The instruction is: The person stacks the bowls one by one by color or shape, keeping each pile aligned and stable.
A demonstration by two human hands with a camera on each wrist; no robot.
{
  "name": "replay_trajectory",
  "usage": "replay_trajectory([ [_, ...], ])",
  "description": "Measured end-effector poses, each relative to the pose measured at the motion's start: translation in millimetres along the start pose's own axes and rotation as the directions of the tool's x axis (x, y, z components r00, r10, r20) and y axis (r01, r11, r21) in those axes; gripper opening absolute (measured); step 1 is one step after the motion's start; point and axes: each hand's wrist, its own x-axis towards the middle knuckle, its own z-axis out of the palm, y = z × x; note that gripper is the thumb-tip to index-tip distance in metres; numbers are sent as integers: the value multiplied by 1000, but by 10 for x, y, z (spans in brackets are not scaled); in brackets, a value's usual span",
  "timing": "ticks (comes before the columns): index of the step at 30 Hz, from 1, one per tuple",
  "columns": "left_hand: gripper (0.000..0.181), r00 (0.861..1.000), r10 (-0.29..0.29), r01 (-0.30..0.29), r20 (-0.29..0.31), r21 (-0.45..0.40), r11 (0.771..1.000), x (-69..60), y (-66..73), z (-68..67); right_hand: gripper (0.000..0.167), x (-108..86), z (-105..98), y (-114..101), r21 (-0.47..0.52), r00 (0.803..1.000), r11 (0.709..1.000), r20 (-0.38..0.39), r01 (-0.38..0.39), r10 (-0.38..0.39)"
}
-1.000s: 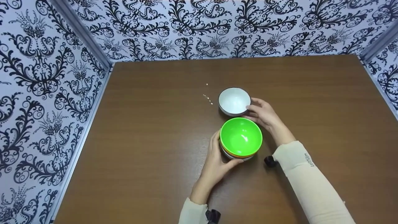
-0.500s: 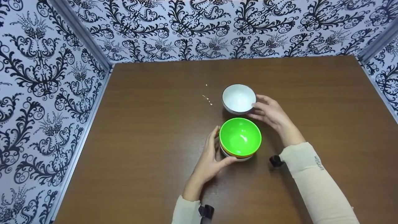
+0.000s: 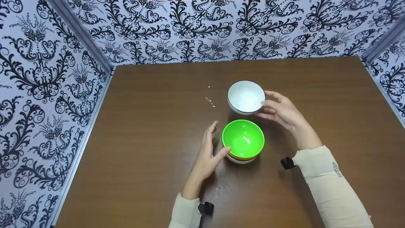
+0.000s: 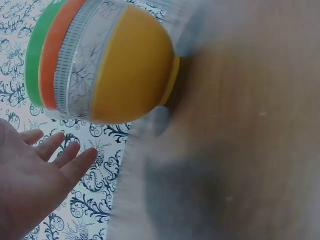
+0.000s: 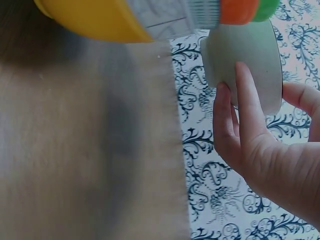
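My right hand (image 3: 286, 114) grips a white bowl (image 3: 246, 96) by its right side, thumb at the rim and fingers under the outer wall. In the right wrist view this bowl hangs in the air beyond the nested stack. Closer to me stands the stack, with a green bowl (image 3: 243, 136) on top. Below it the left wrist view shows an orange bowl (image 4: 54, 55), patterned grey-white bowl walls (image 4: 90, 65) and a yellow bowl (image 4: 135, 70) at the bottom. Beside the stack's left side is my left hand (image 3: 205, 158), fingers spread and apart from the bowls.
Small white specks (image 3: 209, 101) lie on the brown wooden table (image 3: 152, 133), left of the white bowl. Patterned panels (image 3: 218, 31) wall off the back and both sides.
My right hand has lifted the white bowl and carried it slightly right and away from me. My left hand has let go of the bowl stack and drawn back to the left.
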Motion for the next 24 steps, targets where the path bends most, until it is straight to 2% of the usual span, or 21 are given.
replay_trajectory([
  [6,82,998,55,-52,-30,82,995,78,135,-48,62,-158,14,-97,-53,998,997,40,49,-47],
  [12,89,988,140,-128,-58,178,976,142,300,-51,55,-360,74,-189,-88,993,992,87,91,-83],
  [18,99,979,190,-173,-72,201,964,183,437,-3,55,-538,154,-192,-140,987,982,119,127,-110],
  [20,100,971,219,-196,-93,205,959,180,453,14,55,-592,175,-179,-157,984,977,129,144,-125],
  [24,93,946,282,-245,-157,221,944,165,470,44,54,-693,212,-150,-163,978,972,148,172,-148],
])
